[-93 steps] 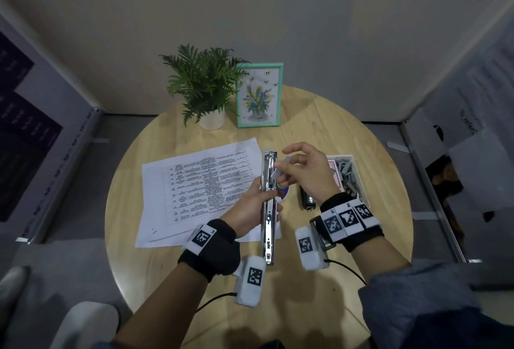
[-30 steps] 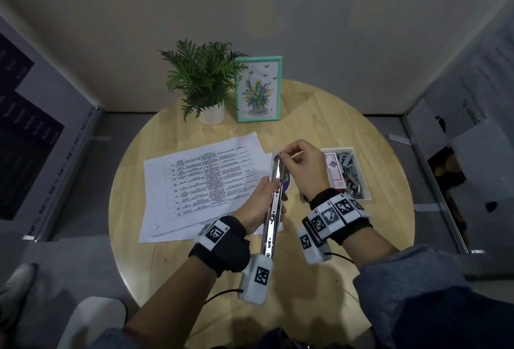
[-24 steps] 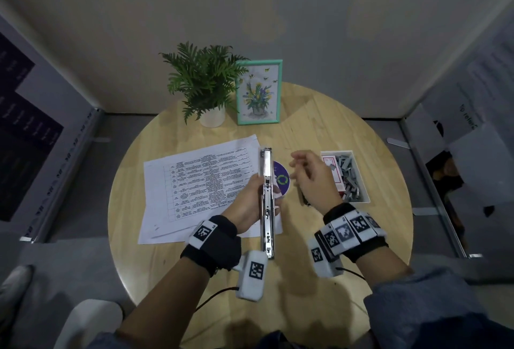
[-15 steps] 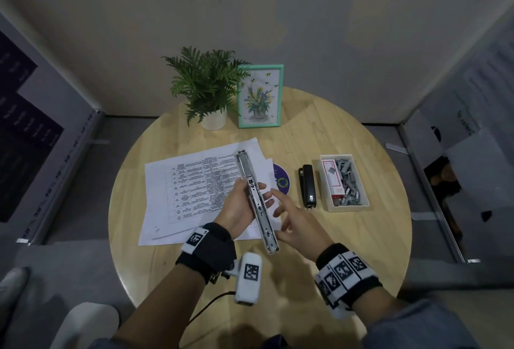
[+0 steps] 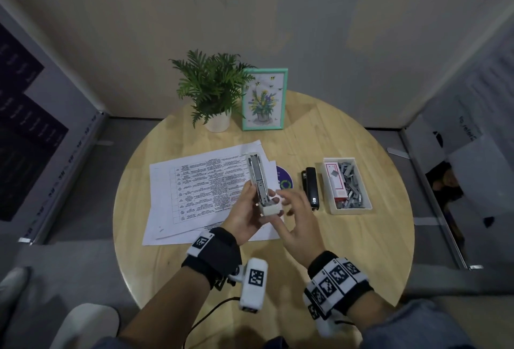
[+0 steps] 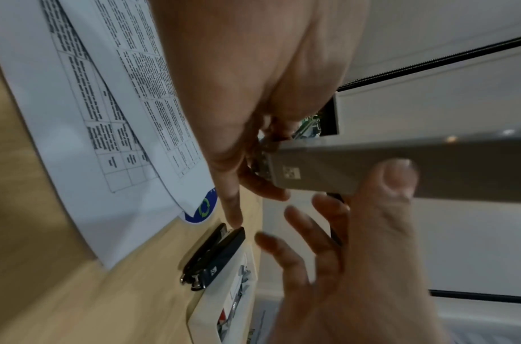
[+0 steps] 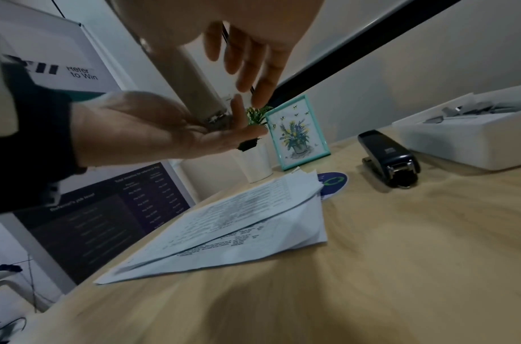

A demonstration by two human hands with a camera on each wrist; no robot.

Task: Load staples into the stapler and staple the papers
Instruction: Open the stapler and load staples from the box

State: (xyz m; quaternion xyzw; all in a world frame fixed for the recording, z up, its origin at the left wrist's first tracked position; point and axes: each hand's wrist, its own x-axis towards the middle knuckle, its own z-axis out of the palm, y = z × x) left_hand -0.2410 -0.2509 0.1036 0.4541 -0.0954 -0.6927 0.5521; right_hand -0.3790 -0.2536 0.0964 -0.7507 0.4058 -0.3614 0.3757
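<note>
My left hand (image 5: 246, 209) grips a white stapler (image 5: 258, 177) above the papers (image 5: 194, 193), with its metal staple channel facing up. In the left wrist view the stapler's grey body (image 6: 430, 163) runs off to the right past my left palm (image 6: 253, 69). My right hand (image 5: 294, 218) is at the stapler's near end with its fingers spread and straight. Its thumb (image 6: 397, 179) lies against the stapler body. From the right wrist, the right fingers (image 7: 253, 60) hang just above the stapler (image 7: 200, 86) and the left hand (image 7: 164, 130).
A black stapler (image 5: 312, 188) lies right of the papers, beside a white tray (image 5: 351, 211) of loose staples and a red staple box. A purple disc (image 5: 284, 179) pokes out from under the papers. A potted plant (image 5: 212, 92) and a framed picture (image 5: 264, 98) stand at the back of the round wooden table (image 5: 347, 251).
The right hand left the stapler's far tip, swung round and came in at its near end. The stapler, stretched out long before, now looks about half as long in the left hand.
</note>
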